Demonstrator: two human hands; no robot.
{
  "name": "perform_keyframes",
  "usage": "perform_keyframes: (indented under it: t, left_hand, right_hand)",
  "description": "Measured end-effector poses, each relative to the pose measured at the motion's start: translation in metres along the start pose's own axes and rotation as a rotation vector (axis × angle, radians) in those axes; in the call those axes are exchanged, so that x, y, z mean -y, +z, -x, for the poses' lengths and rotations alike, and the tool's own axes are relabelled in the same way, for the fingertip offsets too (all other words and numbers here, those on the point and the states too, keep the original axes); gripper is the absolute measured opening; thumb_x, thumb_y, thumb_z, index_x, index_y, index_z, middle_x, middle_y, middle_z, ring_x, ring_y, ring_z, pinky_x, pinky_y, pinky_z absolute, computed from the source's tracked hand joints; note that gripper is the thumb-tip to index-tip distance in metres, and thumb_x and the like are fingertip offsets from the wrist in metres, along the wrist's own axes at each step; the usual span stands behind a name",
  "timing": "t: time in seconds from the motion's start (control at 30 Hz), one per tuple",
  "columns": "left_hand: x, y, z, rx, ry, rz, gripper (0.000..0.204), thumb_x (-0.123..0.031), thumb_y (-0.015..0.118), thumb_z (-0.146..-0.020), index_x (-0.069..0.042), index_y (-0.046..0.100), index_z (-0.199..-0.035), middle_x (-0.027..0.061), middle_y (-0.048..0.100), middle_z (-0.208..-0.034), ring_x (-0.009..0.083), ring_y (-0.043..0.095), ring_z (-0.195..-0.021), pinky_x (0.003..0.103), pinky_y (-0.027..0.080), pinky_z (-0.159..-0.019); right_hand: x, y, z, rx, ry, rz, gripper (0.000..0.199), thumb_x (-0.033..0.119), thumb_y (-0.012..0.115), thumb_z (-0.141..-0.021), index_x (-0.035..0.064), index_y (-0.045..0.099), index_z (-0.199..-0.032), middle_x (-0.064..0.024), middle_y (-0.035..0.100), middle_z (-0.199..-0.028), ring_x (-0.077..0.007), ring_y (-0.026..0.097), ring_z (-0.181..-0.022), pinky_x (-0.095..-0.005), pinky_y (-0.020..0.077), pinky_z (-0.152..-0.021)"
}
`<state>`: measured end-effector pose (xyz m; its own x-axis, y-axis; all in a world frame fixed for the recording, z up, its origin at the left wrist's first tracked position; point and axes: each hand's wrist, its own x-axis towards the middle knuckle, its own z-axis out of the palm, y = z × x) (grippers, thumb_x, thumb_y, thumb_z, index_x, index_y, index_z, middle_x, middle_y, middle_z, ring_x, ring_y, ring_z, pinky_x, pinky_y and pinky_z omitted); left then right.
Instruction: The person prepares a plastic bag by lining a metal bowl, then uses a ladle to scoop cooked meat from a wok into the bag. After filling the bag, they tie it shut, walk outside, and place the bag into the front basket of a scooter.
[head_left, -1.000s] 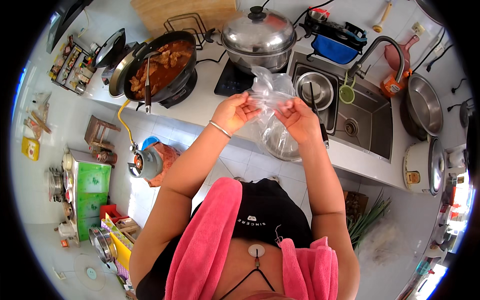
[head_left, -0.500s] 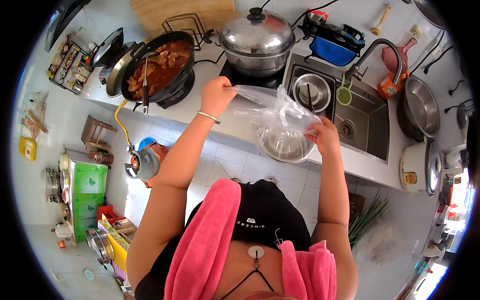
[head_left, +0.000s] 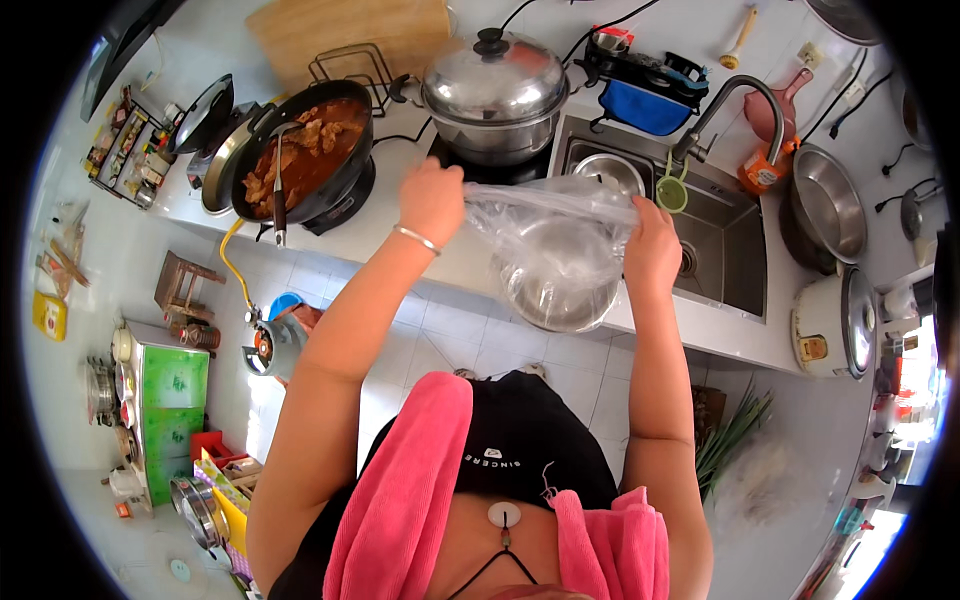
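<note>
A thin see-through plastic bag is stretched between my two hands above the counter's front edge. My left hand, with a bangle at the wrist, is closed on the bag's left side. On the other side, my right hand pinches the bag's right edge. Under or behind the plastic shows a round steel bowl near the counter edge; whether it lies inside the bag I cannot tell. Behind the bag, a second steel bowl sits in the sink's left basin, partly covered by the plastic.
A wok of red stew with a ladle in it stands to the left. A lidded steel pot is at the back. To the right are the sink, its curved faucet, and a white cooker.
My hands have drawn the bag's upper edge into a straighter line, and the right hand has risen a little. The bag now covers more of the bowl in the sink.
</note>
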<state>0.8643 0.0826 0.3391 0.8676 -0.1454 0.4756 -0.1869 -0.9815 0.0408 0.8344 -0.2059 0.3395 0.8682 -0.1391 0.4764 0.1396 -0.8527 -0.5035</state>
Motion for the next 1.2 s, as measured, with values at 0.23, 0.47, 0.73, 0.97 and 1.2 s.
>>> perform_keyframes:
  t: [0.23, 0.47, 0.73, 0.97, 1.2]
  left_hand:
    - [-0.013, -0.001, 0.017, 0.192, -0.791, 1.586, 0.012, -0.007, 0.055, -0.084, -0.003, 0.058, -0.095, -0.0012, 0.058, -0.075, 0.0063, 0.050, -0.058, 0.023, 0.038, -0.046]
    - [-0.026, -0.025, 0.022, 0.376, -0.594, 1.335, 0.015, -0.014, 0.059, -0.085, -0.001, 0.064, -0.091, -0.0016, 0.058, -0.071, 0.0032, 0.044, -0.054, 0.021, 0.033, -0.047]
    - [-0.039, 0.052, 0.035, 0.715, -0.651, 1.276, 0.029, -0.027, 0.069, -0.079, 0.001, 0.063, -0.080, 0.0034, 0.059, -0.072, 0.0092, 0.049, -0.066, 0.025, 0.040, -0.060]
    - [-0.046, 0.103, 0.027, 0.486, -0.263, 0.595, 0.044, -0.035, 0.071, -0.072, 0.003, 0.059, -0.091, 0.0170, 0.062, -0.080, 0.0308, 0.061, -0.079, 0.038, 0.047, -0.069]
    - [-0.062, 0.091, 0.008, 0.547, -0.153, 0.387, 0.044, -0.034, 0.072, -0.073, 0.003, 0.054, -0.091, 0.0215, 0.062, -0.087, 0.0350, 0.061, -0.083, 0.041, 0.049, -0.070]
  right_hand:
    - [0.004, -0.034, 0.001, -0.007, 0.088, -0.225, 0.028, 0.004, 0.047, -0.088, -0.0007, 0.055, -0.114, -0.0234, 0.061, -0.103, -0.0393, 0.059, -0.094, -0.0407, 0.0467, -0.081]
    - [0.006, -0.049, 0.020, 0.169, 0.237, -0.386, 0.033, 0.001, 0.046, -0.087, -0.0016, 0.054, -0.119, -0.0132, 0.065, -0.095, -0.0172, 0.060, -0.082, -0.0274, 0.0463, -0.076]
    - [-0.044, 0.023, 0.063, 0.441, 0.833, -0.899, 0.029, 0.027, 0.052, -0.093, 0.0017, 0.057, -0.107, -0.0069, 0.066, -0.084, -0.0050, 0.039, -0.044, -0.0208, 0.0317, -0.040]
    - [-0.088, 0.053, 0.084, 0.255, 0.361, -0.214, 0.039, 0.027, 0.060, -0.086, -0.0019, 0.056, -0.111, -0.0171, 0.064, -0.093, -0.0246, 0.061, -0.076, -0.0344, 0.0493, -0.068]
    - [-0.018, 0.010, 0.051, 0.089, -0.332, -0.022, 0.037, 0.010, 0.062, -0.075, 0.0036, 0.059, -0.112, -0.0151, 0.063, -0.102, -0.0342, 0.056, -0.102, -0.0416, 0.0421, -0.091]
